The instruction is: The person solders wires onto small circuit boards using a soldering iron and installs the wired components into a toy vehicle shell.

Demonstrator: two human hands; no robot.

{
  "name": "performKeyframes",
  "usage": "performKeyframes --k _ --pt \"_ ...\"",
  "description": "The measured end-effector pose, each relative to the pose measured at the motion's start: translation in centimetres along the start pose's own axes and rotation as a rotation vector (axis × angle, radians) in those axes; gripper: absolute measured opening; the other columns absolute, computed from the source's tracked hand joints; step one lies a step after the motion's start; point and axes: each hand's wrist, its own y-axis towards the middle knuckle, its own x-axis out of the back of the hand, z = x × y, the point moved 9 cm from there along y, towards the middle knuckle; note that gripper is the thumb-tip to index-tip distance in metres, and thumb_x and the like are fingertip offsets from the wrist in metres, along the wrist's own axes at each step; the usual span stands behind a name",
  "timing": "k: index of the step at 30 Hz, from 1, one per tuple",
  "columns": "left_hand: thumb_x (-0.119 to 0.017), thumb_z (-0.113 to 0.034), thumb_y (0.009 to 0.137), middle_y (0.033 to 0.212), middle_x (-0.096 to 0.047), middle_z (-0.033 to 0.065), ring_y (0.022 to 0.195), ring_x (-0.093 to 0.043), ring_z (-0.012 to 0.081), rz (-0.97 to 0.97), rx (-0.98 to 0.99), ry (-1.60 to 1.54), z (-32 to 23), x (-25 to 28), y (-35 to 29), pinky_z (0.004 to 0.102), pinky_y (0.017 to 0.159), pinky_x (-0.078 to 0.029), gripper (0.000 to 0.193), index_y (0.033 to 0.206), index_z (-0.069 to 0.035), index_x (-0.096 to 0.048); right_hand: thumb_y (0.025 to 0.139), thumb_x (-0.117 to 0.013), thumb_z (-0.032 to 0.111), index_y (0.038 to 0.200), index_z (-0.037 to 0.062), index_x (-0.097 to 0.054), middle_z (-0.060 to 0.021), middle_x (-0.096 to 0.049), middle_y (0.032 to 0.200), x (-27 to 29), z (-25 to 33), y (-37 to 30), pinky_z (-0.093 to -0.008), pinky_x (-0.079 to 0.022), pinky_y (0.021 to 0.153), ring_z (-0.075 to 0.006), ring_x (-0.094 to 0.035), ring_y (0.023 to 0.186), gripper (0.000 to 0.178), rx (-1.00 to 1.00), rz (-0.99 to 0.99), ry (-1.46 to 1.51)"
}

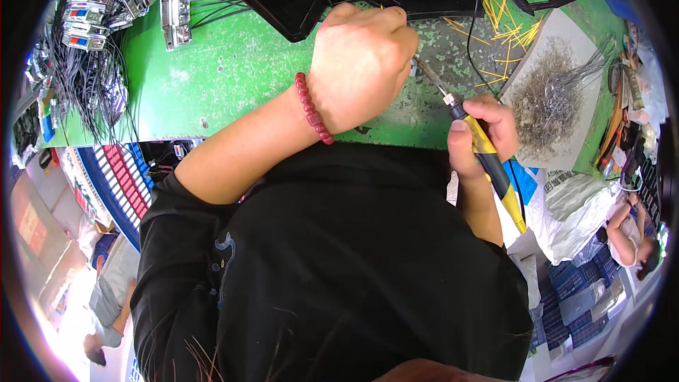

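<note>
My left hand (368, 64) is closed, back up, over the green worktop (233, 92). Its fingertips point away from me, so what they pinch is hidden. A red bead bracelet (310, 110) circles that wrist. On the right, my right hand (486, 133) grips a yellow and black soldering iron (499, 173) between thumb and fingers. Its metal tip slants up and left, ending close beside my left hand's knuckles; whether it touches anything there I cannot tell. Just past my left hand lies a large black plastic tray or housing (283, 0).
Metal-cased connectors (86, 21) with black wires are heaped at the far left, and a single one (176, 10) lies apart. Thin yellow tubes (511, 35) scatter at the far right, beside a grey board (559, 92) covered in dark debris. A dark cable hangs down near the iron.
</note>
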Motion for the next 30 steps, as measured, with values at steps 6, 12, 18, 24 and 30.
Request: performKeyframes --k 6,12,18,24,30 --pt "-0.067 -0.004 0.068 0.068 -0.054 0.0039 0.061 -0.058 0.0233 -0.001 0.006 -0.007 0.0 0.0 0.0 0.0344 0.062 -0.045 0.009 0.066 -0.007 -0.058 0.079 -0.074 0.016 0.095 -0.0019 -0.055 -0.0138 -0.06 0.078 0.7 0.5 -0.8 -0.0246 -0.043 0.056 -0.0139 -0.054 0.062 0.031 0.085 -0.102 0.014" --pt "-0.067 -0.004 0.068 0.068 -0.054 0.0039 0.062 -0.058 0.0232 -0.004 0.008 -0.004 0.1 0.0 0.0 0.0342 0.063 -0.045 0.009 0.066 -0.007 -0.058 0.08 -0.074 0.019 0.098 -0.0011 -0.055 -0.0127 -0.06 0.08 0.9 0.1 -0.8 -0.0233 -0.041 0.056 -0.0119 -0.051 0.062 0.033 0.061 -0.101 0.009" --pt "-0.067 -0.004 0.068 0.069 -0.055 0.0041 0.063 -0.058 0.0234 0.004 0.011 0.003 0.0 0.1 -0.1 0.0347 0.064 -0.045 0.009 0.067 -0.007 -0.059 0.079 -0.076 0.007 0.109 -0.0011 -0.052 -0.0147 -0.061 0.087 0.3 1.8 0.2 -0.0266 -0.047 0.063 -0.0163 -0.057 0.071 0.039 0.208 -0.034 0.0" --pt "-0.068 -0.004 0.069 0.07 -0.057 0.0045 0.064 -0.059 0.0236 -0.001 -0.004 0.014 -0.1 0.0 -0.2 0.0348 0.065 -0.045 0.008 0.068 -0.006 -0.06 0.077 -0.081 0.016 0.115 0.0049 -0.06 -0.0169 -0.067 0.09 -0.5 1.8 1.6 -0.0314 -0.05 0.059 -0.0243 -0.065 0.071 0.045 0.312 0.133 -0.225" --pt "-0.068 -0.005 0.068 0.07 -0.056 0.0044 0.063 -0.058 0.0236 0.0 0.0 0.02 -0.2 0.1 -0.3 0.0346 0.063 -0.045 0.009 0.067 -0.006 -0.059 0.082 -0.072 0.022 0.101 -0.0029 -0.065 -0.0105 -0.059 0.067 0.3 3.1 1.9 -0.027 -0.044 0.05 -0.0193 -0.057 0.055 0.032 0.248 0.145 -0.288"
